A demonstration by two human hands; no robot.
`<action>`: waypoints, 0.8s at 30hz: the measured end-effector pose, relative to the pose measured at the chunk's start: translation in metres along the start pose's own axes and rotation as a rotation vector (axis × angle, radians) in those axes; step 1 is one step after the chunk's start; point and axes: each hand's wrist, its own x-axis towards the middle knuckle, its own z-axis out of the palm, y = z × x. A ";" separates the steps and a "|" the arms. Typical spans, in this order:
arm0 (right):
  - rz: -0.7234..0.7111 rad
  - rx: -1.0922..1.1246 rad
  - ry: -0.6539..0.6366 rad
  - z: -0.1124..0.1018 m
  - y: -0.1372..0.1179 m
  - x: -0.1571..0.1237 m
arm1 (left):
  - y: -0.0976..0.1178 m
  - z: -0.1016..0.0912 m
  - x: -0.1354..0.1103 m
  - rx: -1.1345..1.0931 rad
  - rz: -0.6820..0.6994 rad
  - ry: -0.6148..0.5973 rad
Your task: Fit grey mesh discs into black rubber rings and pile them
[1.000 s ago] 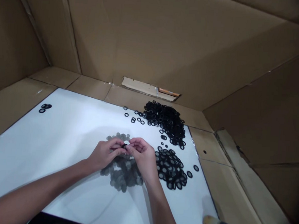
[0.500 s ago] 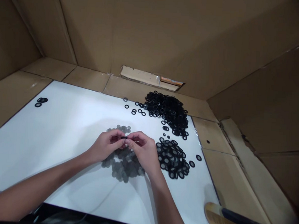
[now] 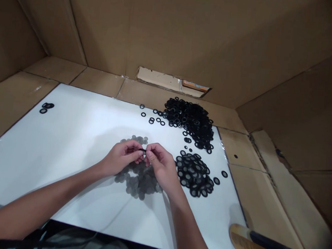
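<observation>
My left hand point(image 3: 123, 158) and my right hand point(image 3: 160, 165) meet fingertip to fingertip above the white board point(image 3: 67, 148). Both pinch one small black ring point(image 3: 142, 150) between them. Under the hands lies a heap of grey discs point(image 3: 139, 181), partly covered by my fingers. Just right of my right hand sits a pile of black rings with pale centres point(image 3: 195, 174). A bigger pile of plain black rings point(image 3: 190, 120) lies farther back on the board.
Cardboard walls point(image 3: 189, 35) close in the board at the back and on both sides. A few loose black rings point(image 3: 45, 107) lie at the far left. A single ring point(image 3: 224, 173) rests near the board's right edge. A wooden-handled tool point(image 3: 259, 248) lies at the bottom right.
The view shifted slightly; both hands stay together on the ring, with the fingers working it a little. The piles have not moved.
</observation>
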 end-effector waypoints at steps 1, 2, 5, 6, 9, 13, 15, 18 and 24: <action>-0.016 -0.044 0.019 0.000 0.001 -0.001 | 0.000 0.000 0.000 -0.001 0.007 0.016; -0.030 -0.080 0.035 0.001 0.002 -0.001 | 0.000 0.000 -0.001 -0.003 0.014 0.029; -0.035 -0.073 0.052 0.004 0.003 -0.003 | 0.000 0.000 -0.001 -0.029 0.035 0.051; -0.029 -0.044 0.051 0.005 0.003 -0.004 | 0.001 0.001 -0.001 -0.043 0.039 0.055; -0.017 -0.014 0.062 0.007 0.003 -0.003 | 0.002 0.001 -0.001 -0.076 0.045 0.056; -0.019 -0.063 0.075 0.007 0.005 -0.002 | 0.001 0.000 0.001 -0.098 0.041 0.022; -0.018 -0.061 0.067 0.006 0.005 -0.002 | 0.000 0.000 0.001 -0.103 0.036 0.006; -0.022 -0.069 0.049 0.006 0.005 -0.002 | -0.001 -0.001 0.001 -0.093 0.043 -0.018; 0.038 0.068 -0.038 0.007 0.001 -0.001 | 0.002 -0.005 0.001 -0.077 0.023 -0.095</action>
